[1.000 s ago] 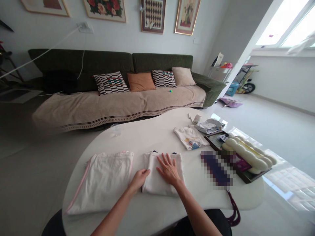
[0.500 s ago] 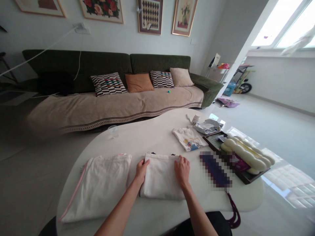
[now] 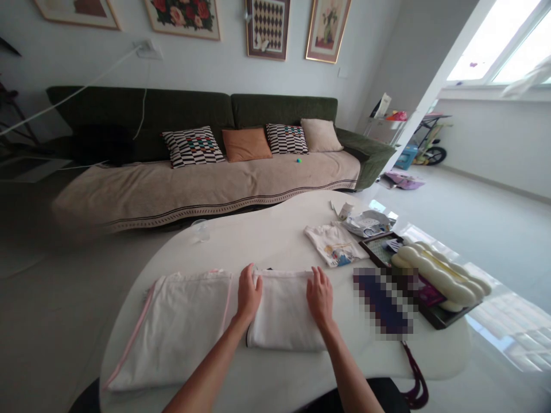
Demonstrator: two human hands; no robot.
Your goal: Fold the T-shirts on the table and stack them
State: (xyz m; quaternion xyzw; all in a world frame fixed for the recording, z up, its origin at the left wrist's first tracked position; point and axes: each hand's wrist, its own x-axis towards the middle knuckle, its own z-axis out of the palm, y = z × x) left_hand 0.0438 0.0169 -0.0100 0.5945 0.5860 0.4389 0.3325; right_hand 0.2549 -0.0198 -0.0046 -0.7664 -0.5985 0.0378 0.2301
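Observation:
A folded white garment [image 3: 284,312] lies on the white table [image 3: 267,241] right in front of me. My left hand [image 3: 248,293] rests flat on its left edge with the fingers stretched out. On the garment's right edge lies my right hand [image 3: 319,297], also flat and open. Neither hand grips anything. A larger folded white cloth with pink trim [image 3: 181,327] lies just left of the garment.
A small printed white shirt [image 3: 334,245] lies farther right, near crumpled packaging [image 3: 365,222]. A dark tray [image 3: 434,312] with a cream cushion-like object [image 3: 439,274] sits at the right edge. A clear glass [image 3: 201,229] stands at the table's far side. A green sofa [image 3: 206,149] is beyond.
My right hand slid from the middle of the garment to its right edge. My left hand moved up along the left edge and flattened on it.

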